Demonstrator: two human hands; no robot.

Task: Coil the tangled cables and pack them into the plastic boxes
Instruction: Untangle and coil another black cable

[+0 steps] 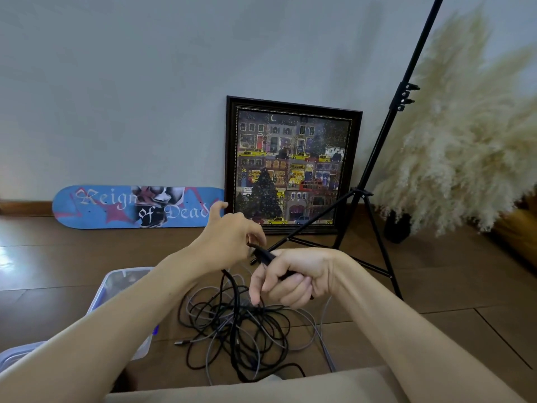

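Note:
A tangle of black and grey cables (247, 330) lies on the wooden floor in front of me. One thick black cable (232, 289) rises from the pile into my hands. My right hand (293, 277) is closed around its plug end, which sticks out toward the left. My left hand (232, 234) pinches the same cable just past the plug, thumb raised. A clear plastic box (122, 283) stands on the floor at the left, partly hidden by my left forearm. A second clear box (17, 353) shows at the lower left edge.
A black tripod stand (366, 196) spreads its legs just behind my hands. A framed picture (290, 164) and a blue skateboard deck (130, 206) lean on the wall. Pampas grass in a dark vase (398, 228) stands at the right. My knee in beige cloth (261, 391) fills the bottom.

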